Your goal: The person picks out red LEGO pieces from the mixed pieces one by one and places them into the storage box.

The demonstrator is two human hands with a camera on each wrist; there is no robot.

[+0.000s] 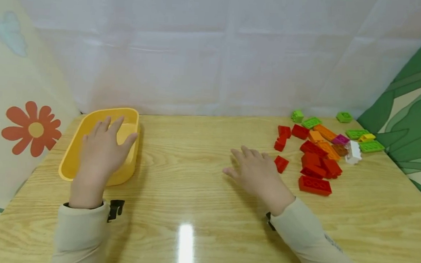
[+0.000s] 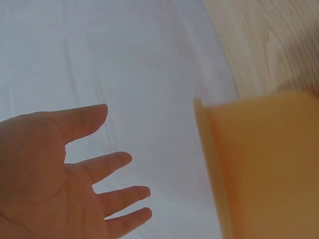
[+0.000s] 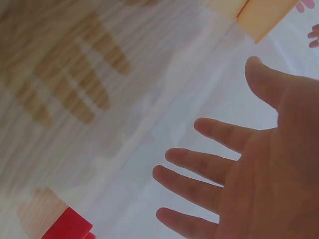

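Note:
My left hand point(image 1: 102, 149) hovers over the yellow bin point(image 1: 136, 159) at the table's left, its fingers spread and holding nothing. In the left wrist view the fingers of that hand point(image 2: 119, 159) are apart from the bin's wall point(image 2: 264, 164). Above the middle of the table, my right hand point(image 1: 255, 172) reaches out with spread fingers and an empty palm. Nearest to it lies a small red brick point(image 1: 281, 164). The right wrist view shows the right hand point(image 3: 239, 174) clear of a red brick point(image 3: 69, 225) in the lower left.
Several red bricks point(image 1: 315, 185) lie in a loose pile on the right. Around them are orange bricks point(image 1: 325, 132), green bricks point(image 1: 371, 146), a magenta brick point(image 1: 340, 140) and a white brick point(image 1: 353, 152). A white cloth point(image 1: 200, 66) hangs behind the wooden table point(image 1: 187, 154).

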